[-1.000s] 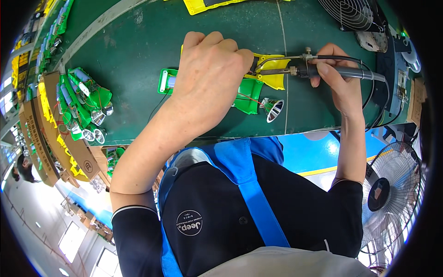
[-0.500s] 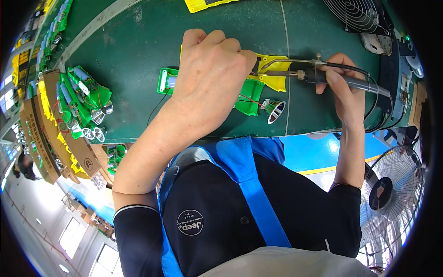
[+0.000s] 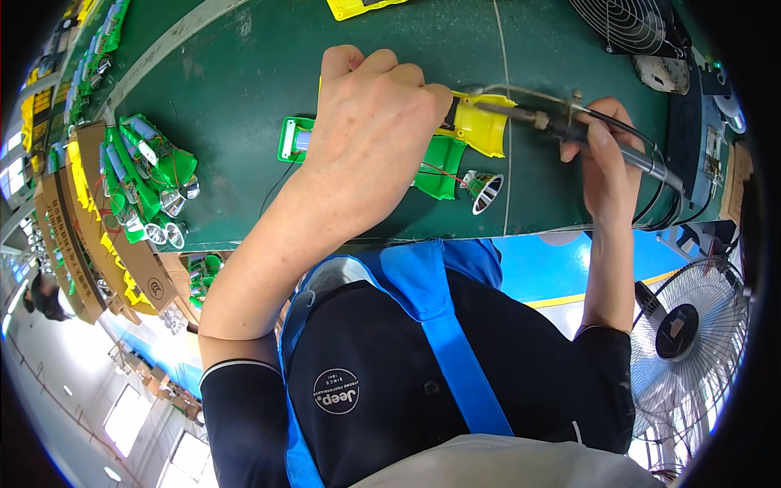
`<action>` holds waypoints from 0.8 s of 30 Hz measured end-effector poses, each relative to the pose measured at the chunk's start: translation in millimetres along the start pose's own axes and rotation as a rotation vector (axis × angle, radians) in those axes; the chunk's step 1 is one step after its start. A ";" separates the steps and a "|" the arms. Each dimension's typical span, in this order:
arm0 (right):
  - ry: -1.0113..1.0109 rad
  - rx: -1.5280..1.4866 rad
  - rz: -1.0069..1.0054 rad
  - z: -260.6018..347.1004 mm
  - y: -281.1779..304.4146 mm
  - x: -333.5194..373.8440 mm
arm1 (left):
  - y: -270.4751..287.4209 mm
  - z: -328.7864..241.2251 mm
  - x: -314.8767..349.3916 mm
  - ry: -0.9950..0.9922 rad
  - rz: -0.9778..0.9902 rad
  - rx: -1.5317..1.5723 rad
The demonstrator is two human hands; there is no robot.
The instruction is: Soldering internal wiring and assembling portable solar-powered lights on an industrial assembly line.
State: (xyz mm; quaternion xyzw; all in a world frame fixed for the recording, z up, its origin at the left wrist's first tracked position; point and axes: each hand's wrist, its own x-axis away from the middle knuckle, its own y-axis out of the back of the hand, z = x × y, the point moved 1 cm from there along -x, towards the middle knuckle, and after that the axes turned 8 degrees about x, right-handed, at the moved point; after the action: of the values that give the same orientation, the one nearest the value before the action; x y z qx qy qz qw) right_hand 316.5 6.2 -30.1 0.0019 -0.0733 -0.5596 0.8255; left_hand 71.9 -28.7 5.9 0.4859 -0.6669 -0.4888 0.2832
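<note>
My left hand is closed over a yellow plastic casing half, its fingertips hidden beneath the knuckles. Under that hand and the yellow piece lies a green casing half, with a blue cell showing at its left end. Thin wires run from the green part to a shiny reflector cup on the bench. My right hand grips a soldering iron that has a thin feed tube along it. The iron's blurred tip is over the yellow casing; whether it touches cannot be made out.
Several green casings with cells and reflectors are piled at the left beside a cardboard box. A yellow part lies at the far edge. A black fan with a wire grille stands far right; a floor fan is nearer.
The soldering iron has swung and tilted, its handle dropping slightly while the front blurs with motion. My right hand has shifted a little nearer. The left hand stays almost still.
</note>
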 end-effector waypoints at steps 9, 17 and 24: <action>0.341 0.070 -0.258 -6.8 -52.4 23.7 | -3.0 0.0 1.5 -0.010 -0.012 -0.034; 0.386 -0.104 -0.350 -17.0 -56.5 31.3 | -6.2 -0.5 6.8 -0.070 -0.046 -0.080; 0.371 -0.177 -0.387 -21.8 -46.5 32.0 | 42.9 21.7 66.9 0.058 -0.379 -0.148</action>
State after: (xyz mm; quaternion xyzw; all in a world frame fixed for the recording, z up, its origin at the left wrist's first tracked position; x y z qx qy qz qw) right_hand 287.8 -42.5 -51.8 0.0462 0.1297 -0.7011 0.6996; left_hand 12.9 -80.3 31.3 0.5943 -0.5174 -0.5669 0.2403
